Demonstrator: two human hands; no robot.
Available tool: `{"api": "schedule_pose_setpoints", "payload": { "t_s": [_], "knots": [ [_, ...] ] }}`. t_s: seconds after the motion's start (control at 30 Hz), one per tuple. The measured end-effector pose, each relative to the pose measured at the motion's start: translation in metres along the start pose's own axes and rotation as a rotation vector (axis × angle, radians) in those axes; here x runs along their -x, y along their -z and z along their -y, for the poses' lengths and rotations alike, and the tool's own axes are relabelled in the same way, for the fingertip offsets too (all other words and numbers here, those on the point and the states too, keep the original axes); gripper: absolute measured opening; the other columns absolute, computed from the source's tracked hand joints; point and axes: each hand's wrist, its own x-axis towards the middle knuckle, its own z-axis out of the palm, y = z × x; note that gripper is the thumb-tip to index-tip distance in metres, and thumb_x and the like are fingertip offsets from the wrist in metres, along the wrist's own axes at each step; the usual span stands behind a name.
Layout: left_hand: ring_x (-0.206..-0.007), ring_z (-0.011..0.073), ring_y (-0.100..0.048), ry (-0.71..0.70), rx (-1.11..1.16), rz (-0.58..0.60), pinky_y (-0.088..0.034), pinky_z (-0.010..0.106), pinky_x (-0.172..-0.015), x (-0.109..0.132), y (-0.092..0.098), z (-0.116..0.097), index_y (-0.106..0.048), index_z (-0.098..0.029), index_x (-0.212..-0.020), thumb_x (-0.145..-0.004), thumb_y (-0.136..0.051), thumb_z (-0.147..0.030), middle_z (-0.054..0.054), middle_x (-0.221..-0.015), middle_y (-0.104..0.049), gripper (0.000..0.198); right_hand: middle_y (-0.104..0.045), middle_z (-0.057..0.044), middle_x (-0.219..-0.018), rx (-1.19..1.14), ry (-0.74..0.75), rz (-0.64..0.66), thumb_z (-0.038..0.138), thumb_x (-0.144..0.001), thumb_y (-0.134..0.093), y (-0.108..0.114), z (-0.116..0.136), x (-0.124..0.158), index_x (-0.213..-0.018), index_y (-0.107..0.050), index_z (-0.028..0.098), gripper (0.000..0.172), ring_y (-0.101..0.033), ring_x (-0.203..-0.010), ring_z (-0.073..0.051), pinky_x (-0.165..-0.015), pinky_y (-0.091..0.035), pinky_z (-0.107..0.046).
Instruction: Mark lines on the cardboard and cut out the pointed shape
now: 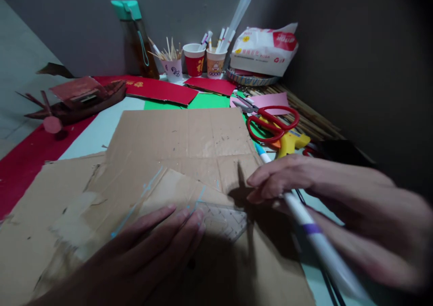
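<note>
**Holding marker (306,222) in right hand (314,180), pressing left hand (158,243) down by ruler (235,220)**

Clear ruler flat at the near side of the small card (165,191), just right of the left fingertips and touching them; pointed toward the right hand, yet apart from it. Small card partly under the left hand, with a blue stroke across it beside the ruler. Left hand laid flat, fingers straight and close together. Right hand narrowed around the white, purple-banded marker, to the right of the ruler and seemingly raised, with a dark shadow on the cardboard (176,134) below. Beyond these fingers, a blue tip in line with the barrel; impossible to tell for sure whether part of the same marker.

Under everything, the large cardboard, marked with a longer blue line left of the small card. Past the right hand, red-handled scissors (259,111) over a yellow glue gun (291,141), near pink paper (274,101) and thin sticks (304,105). Along the wall, from left to right: bottle (135,40), cup of skewers (172,70), red cup (195,62), cup of markers (215,65), white bag (264,49). At far left, a model boat (91,94) beside red card (162,90).
</note>
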Motion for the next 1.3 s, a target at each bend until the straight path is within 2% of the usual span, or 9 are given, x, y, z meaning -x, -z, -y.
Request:
{"api": "schedule_pose_setpoints", "payload": {
  "t_s": [0.13, 0.2, 0.33, 0.5, 0.63, 0.83, 0.93, 1.2, 1.3],
  "knots": [
    [-0.154, 0.0141, -0.032, -0.048, -0.063, 0.012, -0.025, 0.024, -0.128, 0.0, 0.003, 0.0, -0.025, -0.015, -0.163, -0.104, -0.034, -0.023, -0.007, -0.173, -0.023, 0.059, -0.079, 0.002, -0.112, -0.22, -0.096, -0.163, 0.029, -0.102, -0.063, -0.006, 0.009, -0.005, -0.11, -0.08, 0.031, 0.019, -0.073, -0.113, -0.015, -0.1, -0.057, -0.018],
    [-0.155, 0.0158, -0.03, -0.075, -0.086, 0.026, -0.022, 0.026, -0.129, 0.001, 0.004, 0.0, -0.024, -0.013, -0.163, -0.103, -0.035, -0.024, -0.004, -0.174, -0.022, 0.061, -0.079, 0.001, -0.105, -0.3, -0.128, -0.201, 0.032, -0.101, -0.065, -0.014, 0.012, -0.01, -0.103, -0.082, 0.03, 0.017, -0.074, -0.105, -0.014, -0.088, -0.06, -0.016],
    [-0.153, 0.0198, -0.035, -0.091, -0.115, 0.052, -0.022, 0.032, -0.131, 0.005, 0.001, -0.002, -0.026, -0.012, -0.162, -0.1, -0.038, -0.022, 0.0, -0.173, -0.027, 0.064, -0.072, -0.001, -0.084, -0.496, -0.222, -0.224, 0.031, -0.095, -0.073, -0.033, 0.014, -0.024, -0.09, -0.076, 0.022, 0.011, -0.072, -0.067, -0.011, -0.056, -0.06, -0.015],
    [-0.152, 0.0207, -0.038, -0.123, -0.132, 0.078, -0.025, 0.035, -0.131, 0.007, 0.0, -0.001, -0.037, -0.017, -0.159, -0.097, -0.039, -0.021, 0.002, -0.168, -0.037, 0.062, -0.071, 0.001, -0.074, -0.675, -0.329, -0.224, 0.031, -0.09, -0.079, -0.047, 0.013, -0.033, -0.086, -0.068, 0.019, 0.017, -0.071, -0.062, -0.009, -0.056, -0.061, -0.015],
    [-0.15, 0.0185, -0.038, -0.1, -0.124, 0.052, -0.023, 0.034, -0.131, 0.002, 0.001, -0.001, -0.052, -0.02, -0.147, -0.099, -0.037, -0.02, 0.002, -0.165, -0.042, 0.05, -0.071, 0.001, -0.075, -0.664, -0.285, -0.198, 0.027, -0.09, -0.079, -0.05, 0.01, -0.035, -0.086, -0.069, 0.019, 0.014, -0.07, -0.061, -0.009, -0.056, -0.061, -0.014],
    [-0.145, 0.0187, -0.044, -0.105, -0.136, 0.049, -0.022, 0.035, -0.131, 0.002, -0.001, -0.004, -0.059, -0.021, -0.138, -0.103, -0.033, -0.02, 0.003, -0.162, -0.044, 0.044, -0.071, 0.002, -0.081, -0.578, -0.266, -0.211, 0.021, -0.09, -0.076, -0.052, 0.01, -0.035, -0.088, -0.072, 0.023, 0.005, -0.072, -0.064, -0.008, -0.058, -0.062, -0.013],
    [-0.148, 0.0223, -0.042, -0.123, -0.144, 0.075, -0.023, 0.039, -0.131, 0.005, -0.003, -0.003, -0.058, -0.021, -0.139, -0.101, -0.036, -0.021, 0.004, -0.164, -0.043, 0.044, -0.071, 0.002, -0.082, -0.541, -0.243, -0.214, 0.023, -0.091, -0.076, -0.052, 0.01, -0.035, -0.089, -0.073, 0.024, 0.003, -0.072, -0.063, -0.009, -0.058, -0.063, -0.015],
    [-0.151, 0.019, -0.038, -0.076, -0.095, 0.06, -0.023, 0.034, -0.131, 0.006, -0.001, -0.005, -0.052, -0.019, -0.147, -0.1, -0.036, -0.019, 0.002, -0.169, -0.035, 0.05, -0.073, -0.002, -0.083, -0.439, -0.164, -0.179, 0.019, -0.092, -0.073, -0.05, 0.008, -0.035, -0.09, -0.07, 0.017, 0.004, -0.073, -0.063, -0.011, -0.056, -0.063, -0.018],
    [-0.15, 0.0191, -0.039, -0.069, -0.084, 0.058, -0.024, 0.033, -0.13, 0.007, -0.001, -0.006, -0.058, -0.023, -0.141, -0.097, -0.04, -0.019, 0.001, -0.166, -0.041, 0.047, -0.072, -0.001, -0.083, -0.406, -0.136, -0.168, 0.017, -0.092, -0.072, -0.049, 0.006, -0.034, -0.088, -0.069, 0.017, 0.005, -0.074, -0.066, -0.012, -0.058, -0.062, -0.018]
  ]
}}
